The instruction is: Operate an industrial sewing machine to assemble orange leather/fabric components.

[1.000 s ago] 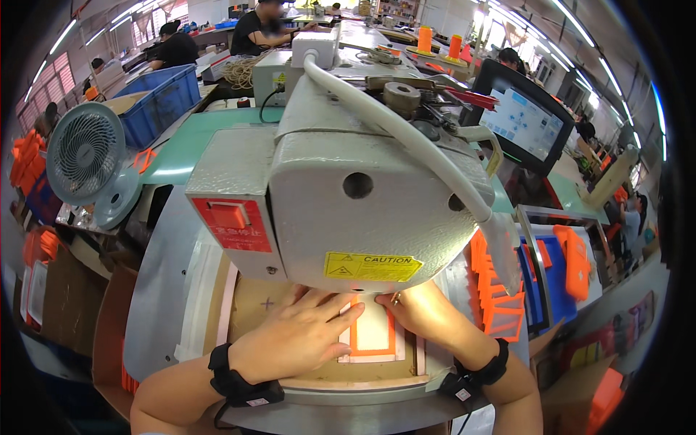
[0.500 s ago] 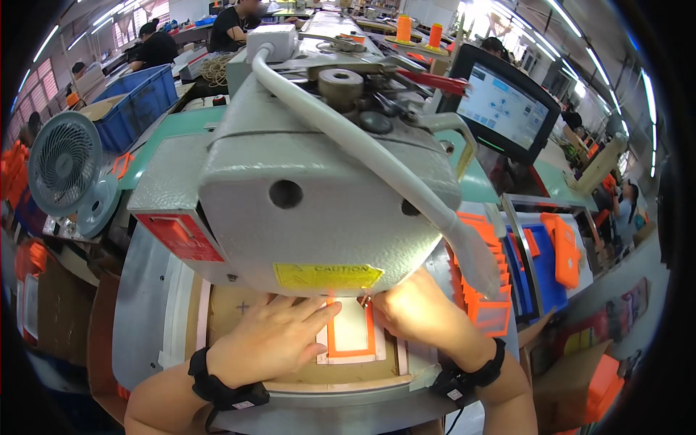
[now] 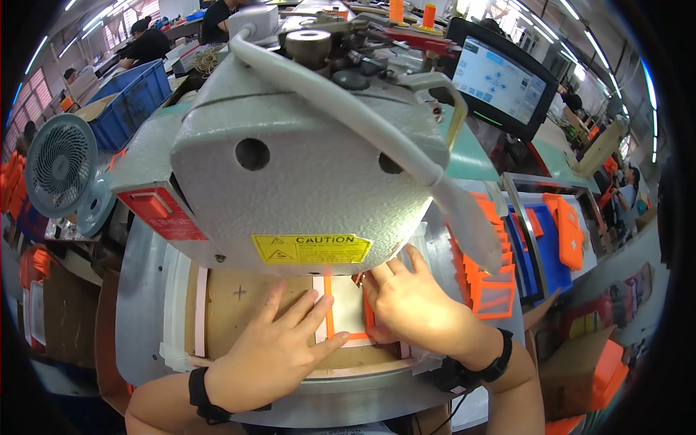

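One orange-bordered panel between two hands

Two bare hands work at one orange-bordered panel (image 3: 350,336) with a pale centre, which lies flat on one brown board (image 3: 279,288) just below one grey machine head (image 3: 290,196). The hands are apart, with the panel between them. The left hand (image 3: 272,348) lies to its left, palm down and fingers spread, its index finger and thumb reaching the panel's left border. The right hand (image 3: 417,301) covers part of the right border, its fingers bent. One small dark object (image 3: 358,278) shows by its fingertips; whether the hand grips it or the panel, one cannot tell. Each wrist wears a black band (image 3: 499,357), two in all.

The board carries one dark cross mark (image 3: 239,292), left of the panel. The machine head has two round holes (image 3: 252,154), one yellow label (image 3: 312,249) and one red plate (image 3: 161,210) at its left. To the right of the right hand stand several overlapping orange-edged pieces (image 3: 493,293), too crowded to count. Farther off are one fan (image 3: 61,163), one blue bin (image 3: 138,98), one lit screen (image 3: 500,80) and two orange spools (image 3: 396,11). At least three other people (image 3: 145,47) appear in the background.
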A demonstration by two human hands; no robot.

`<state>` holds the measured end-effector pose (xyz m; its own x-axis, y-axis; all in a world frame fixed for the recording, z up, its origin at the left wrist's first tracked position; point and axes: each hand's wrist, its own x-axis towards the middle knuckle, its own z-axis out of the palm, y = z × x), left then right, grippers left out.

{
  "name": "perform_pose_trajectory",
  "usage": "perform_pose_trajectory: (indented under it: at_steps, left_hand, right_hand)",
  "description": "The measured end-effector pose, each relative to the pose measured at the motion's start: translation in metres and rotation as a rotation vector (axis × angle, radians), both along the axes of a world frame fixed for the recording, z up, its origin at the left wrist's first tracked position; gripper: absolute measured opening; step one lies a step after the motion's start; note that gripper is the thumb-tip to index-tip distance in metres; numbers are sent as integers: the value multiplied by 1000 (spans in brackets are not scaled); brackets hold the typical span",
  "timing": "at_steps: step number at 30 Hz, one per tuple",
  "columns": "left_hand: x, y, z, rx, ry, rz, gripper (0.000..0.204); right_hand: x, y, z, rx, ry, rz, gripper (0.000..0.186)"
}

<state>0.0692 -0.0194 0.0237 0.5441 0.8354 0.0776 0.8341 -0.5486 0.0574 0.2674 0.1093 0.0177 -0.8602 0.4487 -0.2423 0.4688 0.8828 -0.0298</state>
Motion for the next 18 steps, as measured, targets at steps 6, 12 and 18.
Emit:
perform_pose_trajectory:
  at_steps: [6,12,18]
  left_hand:
    - [0,-2,2,-199,-184,18,46]
    - [12,-6,16,-115,-170,0,40]
    - [8,-1,1,-118,-192,-49,51]
  right_hand:
    - [3,-1,4,-227,174,-156,55]
    - [6,1,-4,-42,76,7,61]
    - [75,-45,-13,105,633,-124,62]
